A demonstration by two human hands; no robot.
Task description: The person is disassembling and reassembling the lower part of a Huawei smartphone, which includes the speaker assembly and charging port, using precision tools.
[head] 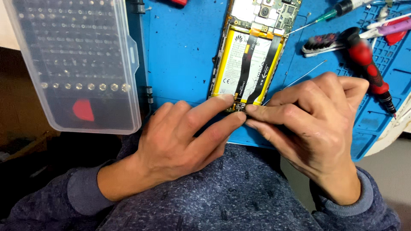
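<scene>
An opened smartphone [250,51] lies back-up on a blue work mat [184,47], showing its white battery, black flex cables and circuit board. My left hand [180,137] and my right hand [312,115] meet at the phone's near end. Fingertips of both hands pinch at a small part on the lower edge of the phone. What sits between the fingertips is too small to tell.
A clear plastic case of screwdriver bits [75,60] lies open at the left. A red and black screwdriver [368,68] rests on the mat at the right, with other tools [338,10] and tweezers behind it. My blue knitted sleeves fill the bottom of the view.
</scene>
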